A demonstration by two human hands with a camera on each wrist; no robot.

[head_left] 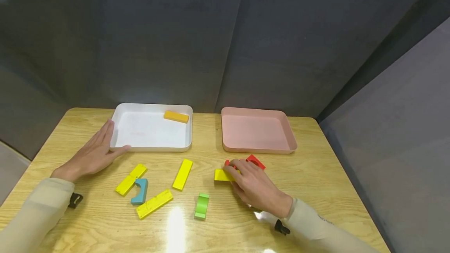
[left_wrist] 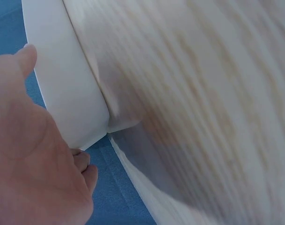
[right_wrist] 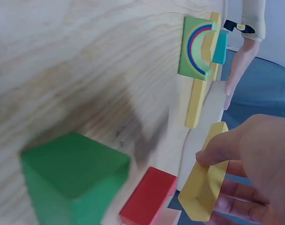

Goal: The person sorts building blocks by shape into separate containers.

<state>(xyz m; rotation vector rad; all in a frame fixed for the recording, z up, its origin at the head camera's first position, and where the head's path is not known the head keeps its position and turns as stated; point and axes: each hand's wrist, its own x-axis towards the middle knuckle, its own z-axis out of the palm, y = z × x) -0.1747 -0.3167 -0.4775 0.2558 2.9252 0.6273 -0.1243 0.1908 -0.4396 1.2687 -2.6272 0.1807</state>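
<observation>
My right hand [head_left: 258, 186] pinches a yellow block [head_left: 220, 175] between thumb and fingers, right of the middle of the table. In the right wrist view the yellow block [right_wrist: 205, 187] shows as a long bar, held along its sides. A red block [head_left: 256, 161] lies just beyond that hand, partly hidden by it. Closer to the right wrist camera are the red block [right_wrist: 149, 194] and a dark green block [right_wrist: 76, 173]. My left hand [head_left: 93, 155], fingers extended, rests at the left end of a white tray [head_left: 140, 128], its thumb along the near rim.
An orange block [head_left: 175, 116] lies in the white tray. A pink tray [head_left: 258, 128] stands to its right. In front lie a yellow block [head_left: 183, 175], more yellow pieces [head_left: 154, 204], a blue arch block [head_left: 141, 192] and a light green arch block [head_left: 201, 206]. Dark panels [head_left: 168, 42] rise behind.
</observation>
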